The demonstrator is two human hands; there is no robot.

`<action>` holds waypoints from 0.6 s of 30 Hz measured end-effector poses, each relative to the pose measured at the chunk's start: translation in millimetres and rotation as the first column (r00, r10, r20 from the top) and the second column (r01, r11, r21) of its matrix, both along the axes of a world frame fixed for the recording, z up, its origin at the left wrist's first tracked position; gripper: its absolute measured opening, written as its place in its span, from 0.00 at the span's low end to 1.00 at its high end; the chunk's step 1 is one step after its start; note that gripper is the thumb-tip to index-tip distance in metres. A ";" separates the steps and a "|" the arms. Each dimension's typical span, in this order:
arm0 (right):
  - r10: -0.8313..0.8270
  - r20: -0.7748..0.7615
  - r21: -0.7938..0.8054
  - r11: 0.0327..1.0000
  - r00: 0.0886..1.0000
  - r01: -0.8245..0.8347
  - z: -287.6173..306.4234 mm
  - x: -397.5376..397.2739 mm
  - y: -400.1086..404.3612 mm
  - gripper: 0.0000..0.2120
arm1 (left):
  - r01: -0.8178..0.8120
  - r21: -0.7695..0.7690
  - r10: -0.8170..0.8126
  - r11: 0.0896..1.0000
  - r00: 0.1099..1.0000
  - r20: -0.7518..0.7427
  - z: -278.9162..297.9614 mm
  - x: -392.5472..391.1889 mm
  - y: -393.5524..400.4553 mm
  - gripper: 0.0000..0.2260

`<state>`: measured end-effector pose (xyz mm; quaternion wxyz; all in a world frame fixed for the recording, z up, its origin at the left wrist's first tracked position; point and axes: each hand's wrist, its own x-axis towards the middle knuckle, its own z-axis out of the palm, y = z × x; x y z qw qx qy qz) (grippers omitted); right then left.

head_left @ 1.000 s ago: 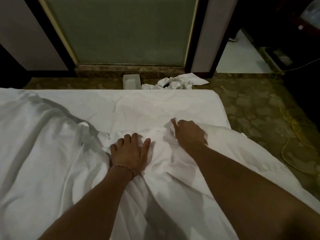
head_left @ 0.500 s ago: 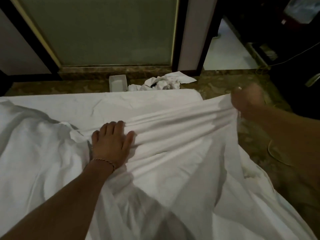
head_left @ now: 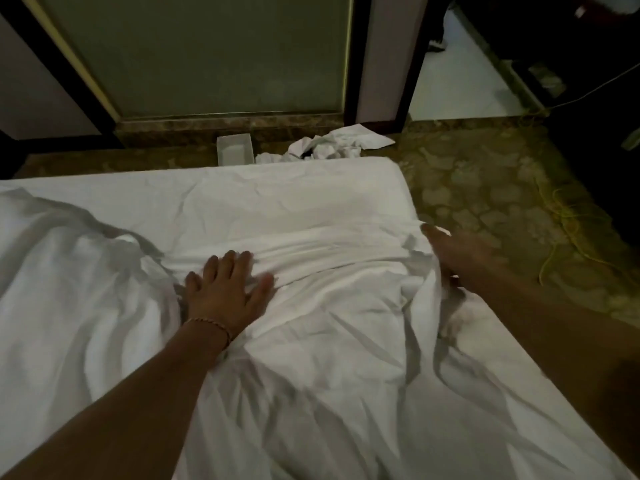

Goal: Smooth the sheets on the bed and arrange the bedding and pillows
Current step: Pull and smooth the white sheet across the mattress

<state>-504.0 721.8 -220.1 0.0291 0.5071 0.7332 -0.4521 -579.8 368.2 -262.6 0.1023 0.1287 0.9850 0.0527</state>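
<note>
Two bare hands on a rumpled white sheet at the corner of a bed.

The left hand (head_left: 227,289) lies flat, palm down, fingers straight and spread, pressing a ridge of the loose white top sheet (head_left: 329,341) against the white fitted bed sheet (head_left: 277,199) beneath. A thin beaded bracelet (head_left: 211,323) circles the left wrist. The right hand (head_left: 457,258) is motion-blurred at the right-hand edge of the bed, touching the bunched edge of the top sheet; whether its fingers grip the fabric cannot be told. The top sheet is creased and covers the near part of the bed, with the far strip of fitted sheet exposed. Beyond the bed, on the patterned brown floor (head_left: 485,185), stand a small white rectangular box (head_left: 234,152) and, just beside it, a pile of crumpled white cloth (head_left: 332,145). A yellow cable (head_left: 568,237) lies coiled on the floor to the right.
</note>
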 end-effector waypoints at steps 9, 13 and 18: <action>0.112 0.060 0.163 0.979 0.992 -0.121 31.2 31.9 -48.8 0.18 | 0.082 0.025 -0.083 0.996 0.994 0.073 28.2 40.3 23.4 0.40; -0.038 -0.126 0.097 0.994 0.991 0.051 41.8 49.6 -18.0 0.14 | 0.151 -0.044 -0.148 0.988 0.988 0.054 35.4 58.9 19.8 0.38; -0.115 -0.159 0.143 0.980 0.981 0.138 51.0 73.0 23.5 0.10 | 0.197 -0.192 -0.208 0.961 0.977 -0.039 41.8 71.7 6.2 0.36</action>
